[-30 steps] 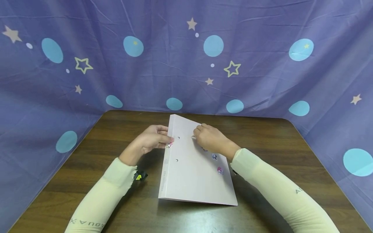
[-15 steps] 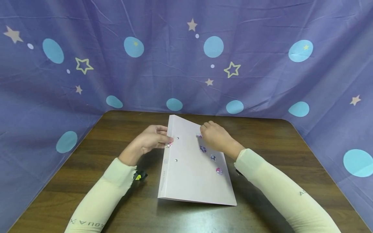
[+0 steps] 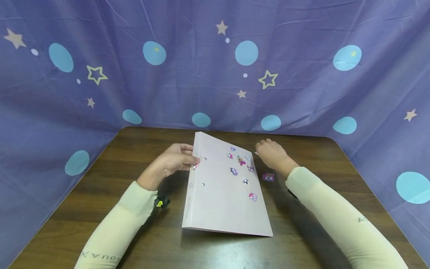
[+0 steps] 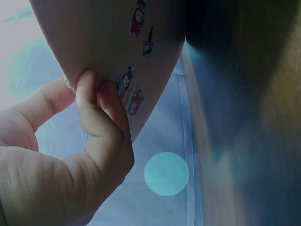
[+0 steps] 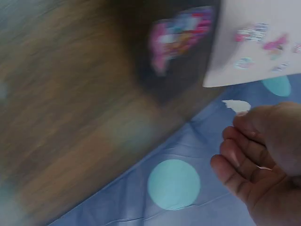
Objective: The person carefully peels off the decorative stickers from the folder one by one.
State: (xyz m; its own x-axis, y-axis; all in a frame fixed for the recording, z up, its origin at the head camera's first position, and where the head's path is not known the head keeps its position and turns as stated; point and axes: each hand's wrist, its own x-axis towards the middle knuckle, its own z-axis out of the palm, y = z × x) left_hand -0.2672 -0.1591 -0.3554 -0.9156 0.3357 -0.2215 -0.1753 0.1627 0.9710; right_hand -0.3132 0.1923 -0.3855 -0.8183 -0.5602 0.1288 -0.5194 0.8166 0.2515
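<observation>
left hand (image 3: pixel 176 158): is gripping the left edge of the folder (image 3: pixel 221 201), thumb (image 4: pixel 54 96) and fingers (image 4: pixel 89 101) pinching it from opposite sides; it is staying where it was a second ago.
folder: is lying tilted on the tabletop (image 3: pixel 336 164) between the two hands, its angle hardly changing.
stickers (image 3: pixel 233 171): are sitting scattered over the folder's right half; those at its upper right, lately covered by the right hand (image 3: pixel 273 155), are now showing.
white piece (image 5: pixel 236 106): is sticking out from the right hand's grasp, apart from the folder; whether it is a sticker or backing paper, i cannot tell.
loose sticker (image 3: pixel 268 177): is resting on the tabletop just beside the folder's right edge, no longer being hidden by the arm.
right hand: is pinching the white piece, having moved off the folder; this is probably marking a break in work on that upper patch.
</observation>
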